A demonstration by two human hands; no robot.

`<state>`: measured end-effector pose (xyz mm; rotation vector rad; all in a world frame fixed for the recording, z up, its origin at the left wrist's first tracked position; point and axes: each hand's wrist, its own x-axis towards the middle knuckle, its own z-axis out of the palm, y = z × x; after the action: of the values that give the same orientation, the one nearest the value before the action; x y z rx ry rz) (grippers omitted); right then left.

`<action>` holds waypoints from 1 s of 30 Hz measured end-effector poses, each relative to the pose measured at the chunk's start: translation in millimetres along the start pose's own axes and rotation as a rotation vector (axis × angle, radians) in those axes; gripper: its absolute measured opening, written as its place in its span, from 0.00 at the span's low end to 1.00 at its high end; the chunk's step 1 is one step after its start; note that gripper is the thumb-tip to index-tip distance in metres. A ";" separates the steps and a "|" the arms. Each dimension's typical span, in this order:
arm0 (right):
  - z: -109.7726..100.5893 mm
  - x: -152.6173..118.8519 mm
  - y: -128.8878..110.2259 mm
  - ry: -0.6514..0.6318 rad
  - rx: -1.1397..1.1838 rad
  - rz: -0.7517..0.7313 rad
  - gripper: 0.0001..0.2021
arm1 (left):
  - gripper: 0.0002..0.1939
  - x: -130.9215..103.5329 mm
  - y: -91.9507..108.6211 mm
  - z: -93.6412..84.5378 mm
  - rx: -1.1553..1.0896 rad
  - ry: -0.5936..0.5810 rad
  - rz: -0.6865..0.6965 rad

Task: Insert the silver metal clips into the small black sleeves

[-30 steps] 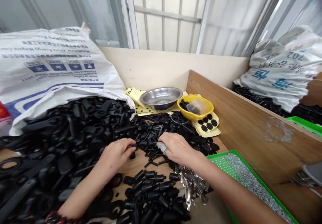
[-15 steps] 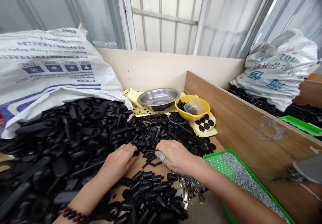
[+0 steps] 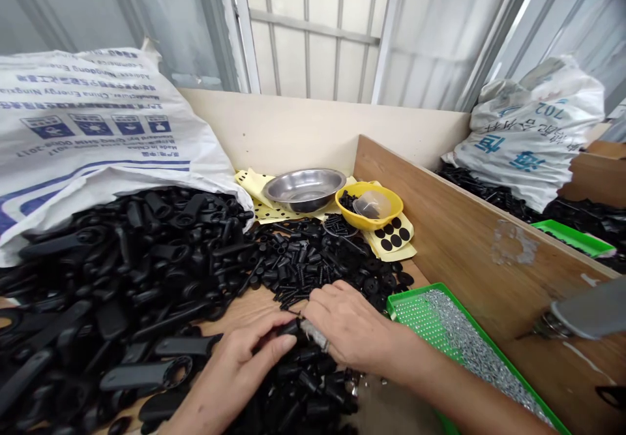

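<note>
My left hand (image 3: pixel 252 357) is closed, with thumb and fingers pinching a short black plastic cylinder (image 3: pixel 289 328). Right beside it, my right hand (image 3: pixel 345 321) has its fingers curled in towards that cylinder. A grey wrap (image 3: pixel 315 336) covers one of its fingers, and whatever the fingertips grip is hidden. Beneath both hands lies a heap of similar black cylinders (image 3: pixel 313 379). Just beyond them spread small black screws and plugs (image 3: pixel 303 262). Black crank-shaped plastic parts (image 3: pixel 141 375) are piled to the left.
A white sack (image 3: pixel 107 115) spills black parts on the left. At the back stand a steel bowl (image 3: pixel 306 187) and a yellow basket (image 3: pixel 349 216). A green tray (image 3: pixel 398 304) of small metal pieces lies right, beside a wooden partition (image 3: pixel 440 207) and a power driver (image 3: pixel 577 317).
My left hand has moved right and nearer, and the cylinder now shows between its thumb and fingers. My right hand has come slightly nearer, so the two hands are together.
</note>
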<state>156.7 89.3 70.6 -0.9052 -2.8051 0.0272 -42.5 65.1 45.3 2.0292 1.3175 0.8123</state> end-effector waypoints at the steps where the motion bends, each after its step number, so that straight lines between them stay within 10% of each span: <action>1: -1.0 -3.8 -1.6 -0.010 0.056 0.014 0.06 | 0.11 -3.6 2.2 3.7 -0.042 -0.017 -0.021; 10: -0.4 -26.2 -11.0 -0.077 0.195 0.017 0.12 | 0.10 -19.0 8.8 22.5 -0.170 -0.041 -0.110; 20: -5.3 -28.4 -19.3 -0.039 0.722 0.161 0.11 | 0.12 -32.8 11.3 25.4 0.089 0.212 0.318; 30: 4.6 -33.1 -21.1 -0.091 0.683 0.228 0.06 | 0.07 -31.5 13.3 22.5 0.045 0.138 0.249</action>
<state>170.0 53.2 61.8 -1.0307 -2.4509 1.0040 -28.2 28.2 35.1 2.2377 1.1788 1.0597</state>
